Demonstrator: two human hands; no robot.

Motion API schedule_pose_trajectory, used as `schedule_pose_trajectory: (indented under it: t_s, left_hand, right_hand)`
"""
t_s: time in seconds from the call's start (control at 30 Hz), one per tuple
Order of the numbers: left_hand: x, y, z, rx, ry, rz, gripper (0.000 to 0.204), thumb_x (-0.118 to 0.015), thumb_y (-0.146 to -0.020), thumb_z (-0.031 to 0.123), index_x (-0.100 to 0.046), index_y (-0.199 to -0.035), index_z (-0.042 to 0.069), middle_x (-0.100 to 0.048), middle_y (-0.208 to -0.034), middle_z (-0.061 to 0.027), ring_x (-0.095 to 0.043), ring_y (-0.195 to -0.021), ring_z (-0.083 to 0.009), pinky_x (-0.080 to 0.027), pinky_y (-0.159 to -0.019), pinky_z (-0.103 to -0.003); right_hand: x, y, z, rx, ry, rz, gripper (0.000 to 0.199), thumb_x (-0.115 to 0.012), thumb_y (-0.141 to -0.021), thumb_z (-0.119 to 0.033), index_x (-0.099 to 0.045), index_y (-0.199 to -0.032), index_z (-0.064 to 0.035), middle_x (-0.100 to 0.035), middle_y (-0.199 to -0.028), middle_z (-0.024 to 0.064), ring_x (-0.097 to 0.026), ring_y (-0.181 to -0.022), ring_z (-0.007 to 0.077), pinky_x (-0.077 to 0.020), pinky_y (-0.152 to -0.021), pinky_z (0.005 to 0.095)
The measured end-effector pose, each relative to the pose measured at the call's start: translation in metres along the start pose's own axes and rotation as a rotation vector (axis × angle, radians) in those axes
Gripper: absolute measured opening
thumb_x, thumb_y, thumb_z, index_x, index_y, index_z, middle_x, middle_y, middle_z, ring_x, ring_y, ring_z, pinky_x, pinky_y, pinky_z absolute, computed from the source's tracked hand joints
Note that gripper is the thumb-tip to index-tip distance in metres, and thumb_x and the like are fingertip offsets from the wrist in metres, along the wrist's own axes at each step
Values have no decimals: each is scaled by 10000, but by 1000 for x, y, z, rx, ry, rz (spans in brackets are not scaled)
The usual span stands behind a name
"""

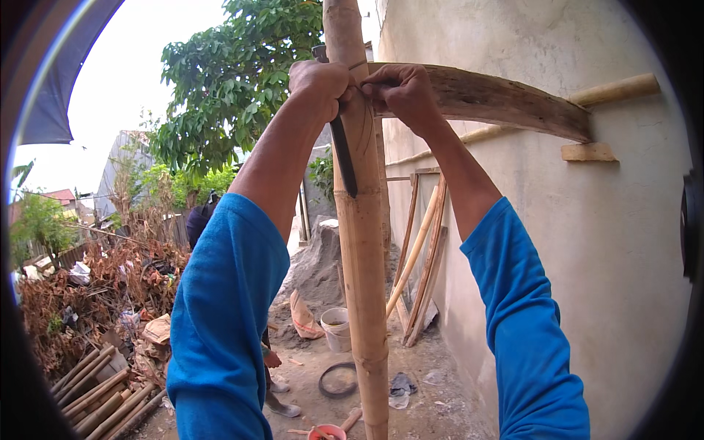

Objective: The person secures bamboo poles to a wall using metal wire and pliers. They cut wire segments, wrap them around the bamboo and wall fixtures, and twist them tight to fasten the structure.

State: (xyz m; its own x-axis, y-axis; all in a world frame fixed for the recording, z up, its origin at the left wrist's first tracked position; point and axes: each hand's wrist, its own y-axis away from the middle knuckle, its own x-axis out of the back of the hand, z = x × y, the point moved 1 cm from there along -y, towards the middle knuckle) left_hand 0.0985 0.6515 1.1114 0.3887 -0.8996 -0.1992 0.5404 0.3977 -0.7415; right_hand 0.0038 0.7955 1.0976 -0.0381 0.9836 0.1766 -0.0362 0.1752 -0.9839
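A thick upright bamboo pole (361,271) stands right before me. High on it, my left hand (319,86) is closed around a dark, long-handled tool (342,158), its handle pointing down along the pole and its small metal head above my fist. The tool's exact kind is partly hidden by my fingers. Thin wire (366,121) loops about the pole, with loose strands hanging down. Just to the right, my right hand (407,92) pinches the wire against the pole. Behind that hand, a weathered wooden board (506,103) runs from the pole toward the wall.
A plastered wall (572,293) rises at right, with a horizontal bamboo pole (620,89) and leaning wood strips (427,264). Low down are a white bucket (336,334), a black ring (338,380) and a red pail (326,433). Another person's hand (272,358) shows behind my left sleeve.
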Motion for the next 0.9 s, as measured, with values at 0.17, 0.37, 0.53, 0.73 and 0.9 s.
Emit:
schedule_pose_trajectory:
  t_s: [0.17,0.37,0.53,0.73,0.9]
  left_hand:
    - [-10,-3,5,-11,-83,64,144,-772,-735,-31,-631,-705,-37,-600,-671,-95,-573,-534,-152,-452,-417,-337]
    - [-4,-10,-6,62,-37,93,112,-741,-772,15,-633,-770,-16,-599,-683,-64,-538,-530,-118,-417,-425,-307]
    - [22,-10,-13,58,-39,-184,59,-676,-870,59,-662,-841,9,-612,-693,-61,-463,-495,-92,-364,-428,-260]
    - [38,-14,-19,88,12,-290,99,-684,-910,78,-669,-846,4,-647,-711,-71,-471,-500,-74,-353,-404,-236]
    - [43,-7,-14,53,-15,-319,117,-680,-917,86,-671,-897,-30,-667,-719,-80,-506,-508,-76,-352,-387,-241]
  right_hand:
    - [6,-5,3,-30,-40,-51,88,-703,-883,34,-773,-929,10,-728,-808,51,-658,-682,78,-565,-612,234]
    - [-5,10,-4,159,235,-62,110,-678,-893,47,-733,-986,27,-718,-866,43,-673,-760,81,-561,-616,241]
    - [14,42,5,91,159,-54,144,-665,-917,32,-690,-1052,-9,-716,-979,48,-693,-805,116,-571,-662,261]
    - [20,66,3,-64,-173,-79,165,-646,-931,38,-678,-1088,3,-731,-1060,113,-720,-951,179,-595,-758,297]
    - [27,76,6,-115,-351,19,123,-679,-900,-11,-743,-1003,14,-747,-963,113,-719,-891,163,-593,-817,314]
